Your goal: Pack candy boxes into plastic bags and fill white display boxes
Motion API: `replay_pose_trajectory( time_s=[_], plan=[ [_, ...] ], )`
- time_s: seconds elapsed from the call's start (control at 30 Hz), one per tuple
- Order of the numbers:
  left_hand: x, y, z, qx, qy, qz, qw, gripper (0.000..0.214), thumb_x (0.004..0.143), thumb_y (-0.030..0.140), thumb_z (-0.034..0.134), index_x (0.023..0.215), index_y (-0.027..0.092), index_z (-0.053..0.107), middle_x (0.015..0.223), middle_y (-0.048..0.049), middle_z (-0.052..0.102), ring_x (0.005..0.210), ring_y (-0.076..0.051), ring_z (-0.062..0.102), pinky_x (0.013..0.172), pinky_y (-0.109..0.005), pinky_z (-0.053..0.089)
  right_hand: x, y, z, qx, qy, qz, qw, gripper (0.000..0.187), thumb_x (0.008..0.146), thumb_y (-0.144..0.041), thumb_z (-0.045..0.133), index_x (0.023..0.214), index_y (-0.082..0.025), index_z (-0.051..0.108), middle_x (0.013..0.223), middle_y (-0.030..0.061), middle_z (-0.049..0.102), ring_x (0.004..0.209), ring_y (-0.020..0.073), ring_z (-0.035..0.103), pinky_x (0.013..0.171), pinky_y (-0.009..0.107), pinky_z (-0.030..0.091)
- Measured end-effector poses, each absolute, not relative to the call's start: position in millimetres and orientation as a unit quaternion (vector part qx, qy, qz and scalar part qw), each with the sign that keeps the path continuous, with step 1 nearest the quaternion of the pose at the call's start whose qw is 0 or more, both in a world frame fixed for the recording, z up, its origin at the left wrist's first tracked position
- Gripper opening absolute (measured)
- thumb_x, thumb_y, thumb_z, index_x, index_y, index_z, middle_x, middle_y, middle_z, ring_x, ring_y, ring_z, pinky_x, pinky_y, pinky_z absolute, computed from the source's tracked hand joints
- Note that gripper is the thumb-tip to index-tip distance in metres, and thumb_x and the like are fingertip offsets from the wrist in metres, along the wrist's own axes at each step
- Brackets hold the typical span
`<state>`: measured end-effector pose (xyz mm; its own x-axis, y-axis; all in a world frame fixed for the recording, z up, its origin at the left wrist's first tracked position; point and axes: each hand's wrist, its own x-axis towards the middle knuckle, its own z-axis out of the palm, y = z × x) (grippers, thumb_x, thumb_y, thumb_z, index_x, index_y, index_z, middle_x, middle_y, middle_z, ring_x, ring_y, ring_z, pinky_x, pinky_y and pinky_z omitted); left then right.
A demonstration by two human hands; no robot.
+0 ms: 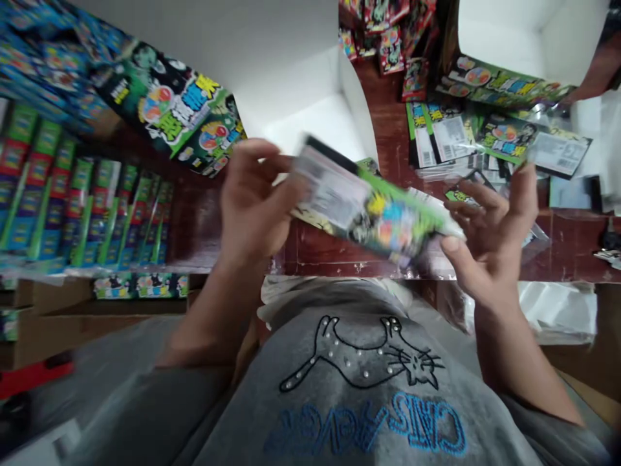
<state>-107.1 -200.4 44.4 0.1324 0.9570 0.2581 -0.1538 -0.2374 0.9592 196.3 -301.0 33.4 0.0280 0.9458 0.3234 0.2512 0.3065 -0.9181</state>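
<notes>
A stack of green printed card packets (369,207) is held above the red-brown table (567,246), blurred by motion. My left hand (255,200) pinches its left end, thumb on top and fingers curled. My right hand (485,226) touches the right end with thumb and fingertips, the fingers partly spread. My grey printed shirt (359,375) fills the bottom of the view.
Rows of green and blue packets (87,213) lie on the left of the table, larger green packs (179,110) behind them. A white open box (320,116) stands at the centre back. Loose packets (495,142) and another white box (514,32) sit at the right.
</notes>
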Motion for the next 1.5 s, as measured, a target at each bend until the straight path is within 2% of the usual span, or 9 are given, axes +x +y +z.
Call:
replay_pose_trajectory(
  time_s=[0.2,0.33,0.4,0.5,0.87,1.07,1.2,1.33,1.5],
  plan=[
    [-126,-273,16,0.440,0.407,0.580,0.552,0.072,0.087,0.033,0.093,0.148,0.047,0.058,0.143,0.0028,0.072,0.126,-0.025,0.072,0.101,-0.042,0.065,142,-303,-2,-0.486,-0.452,0.400,0.632,0.084,0.094,-0.040,0.085,0.160,-0.059,0.038,0.123,-0.0022,0.067,0.096,0.0152,0.078,0.089,0.036,0.071],
    [-128,-315,-3,0.510,0.414,0.490,0.573,0.039,0.090,0.032,0.091,0.123,0.032,0.071,0.121,-0.0010,0.075,0.103,-0.016,0.076,0.087,-0.029,0.064,117,-291,-9,-0.512,-0.465,0.362,0.624,0.076,0.097,-0.042,0.080,0.160,-0.055,0.038,0.127,-0.0001,0.066,0.089,0.0140,0.073,0.077,0.030,0.070],
    [-129,-317,-5,0.556,0.421,0.453,0.555,0.037,0.087,0.030,0.092,0.116,0.026,0.069,0.120,-0.0018,0.072,0.096,-0.013,0.075,0.080,-0.024,0.063,110,-289,-8,-0.512,-0.517,0.347,0.592,0.081,0.099,-0.046,0.076,0.166,-0.052,0.031,0.133,0.0039,0.067,0.099,0.0184,0.074,0.079,0.032,0.069],
    [-128,-304,-4,0.577,0.431,0.469,0.511,0.050,0.092,0.027,0.087,0.133,0.030,0.059,0.126,-0.0030,0.069,0.097,-0.013,0.075,0.080,-0.025,0.064,103,-289,-1,-0.488,-0.592,0.317,0.558,0.082,0.103,-0.046,0.069,0.172,-0.051,0.024,0.140,0.0076,0.065,0.111,0.0234,0.073,0.086,0.038,0.069],
    [-133,-280,-15,0.624,0.367,0.430,0.539,0.071,0.097,0.029,0.080,0.156,0.034,0.041,0.126,-0.0055,0.073,0.107,-0.019,0.076,0.079,-0.026,0.061,130,-267,-4,-0.424,-0.689,0.430,0.400,0.096,0.105,-0.049,0.067,0.179,-0.044,0.006,0.142,0.0054,0.074,0.122,0.0272,0.075,0.097,0.048,0.068],
    [-129,-275,-14,0.616,0.347,0.397,0.585,0.055,0.099,0.027,0.077,0.147,0.032,0.052,0.122,-0.0034,0.071,0.103,-0.017,0.073,0.090,-0.030,0.060,126,-278,-8,-0.436,-0.702,0.403,0.393,0.092,0.111,-0.047,0.057,0.179,-0.043,-0.004,0.156,0.0067,0.069,0.151,0.0276,0.061,0.130,0.059,0.048],
    [-119,-263,-9,0.607,0.369,0.402,0.578,0.027,0.101,0.034,0.075,0.124,0.025,0.062,0.120,-0.0045,0.073,0.106,-0.017,0.072,0.092,-0.030,0.060,114,-289,-10,-0.481,-0.670,0.359,0.438,0.096,0.111,-0.053,0.053,0.175,-0.047,-0.018,0.173,0.0046,0.052,0.150,0.0294,0.062,0.123,0.062,0.056],
    [-108,-259,0,0.595,0.382,0.443,0.551,0.017,0.103,0.031,0.075,0.113,0.023,0.064,0.129,-0.0067,0.076,0.120,-0.018,0.073,0.104,-0.033,0.059,113,-293,-5,-0.494,-0.625,0.368,0.480,0.099,0.107,-0.053,0.064,0.178,-0.046,-0.005,0.162,0.0047,0.064,0.124,0.0273,0.078,0.116,0.052,0.063],
    [-105,-259,22,0.630,0.391,0.418,0.525,0.023,0.097,0.033,0.082,0.115,0.023,0.073,0.114,-0.0047,0.081,0.107,-0.017,0.077,0.096,-0.030,0.060,120,-297,16,-0.523,-0.590,0.418,0.452,0.094,0.102,-0.057,0.071,0.177,-0.047,0.015,0.146,0.0028,0.076,0.114,0.0275,0.081,0.108,0.054,0.067]
  ],
)
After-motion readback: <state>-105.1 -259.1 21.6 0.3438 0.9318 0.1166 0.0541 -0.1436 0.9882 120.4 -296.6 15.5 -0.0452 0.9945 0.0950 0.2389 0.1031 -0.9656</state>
